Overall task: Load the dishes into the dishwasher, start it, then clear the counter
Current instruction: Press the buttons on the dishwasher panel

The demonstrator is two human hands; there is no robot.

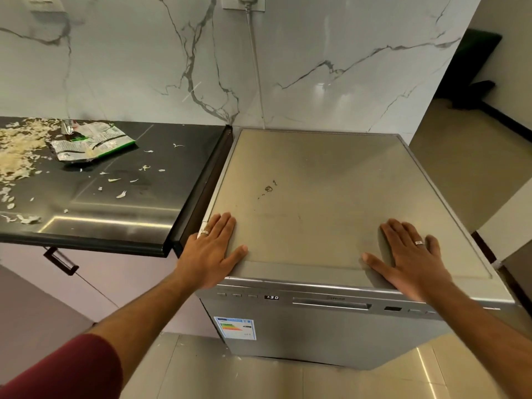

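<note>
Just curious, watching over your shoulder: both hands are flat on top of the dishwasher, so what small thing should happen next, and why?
Probably lift the left hand off the dishwasher and reach for the torn wrapper on the black counter. The door looks closed and the display is lit, so the machine seems started, while scraps still litter the counter. The right hand also lies flat.

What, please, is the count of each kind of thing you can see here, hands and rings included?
Hands: 2, left hand and right hand, flat on the dishwasher
Rings: 2, ring, ring
Dishwasher: 1
Torn wrapper: 1
Counter: 1
Total: 7
</note>
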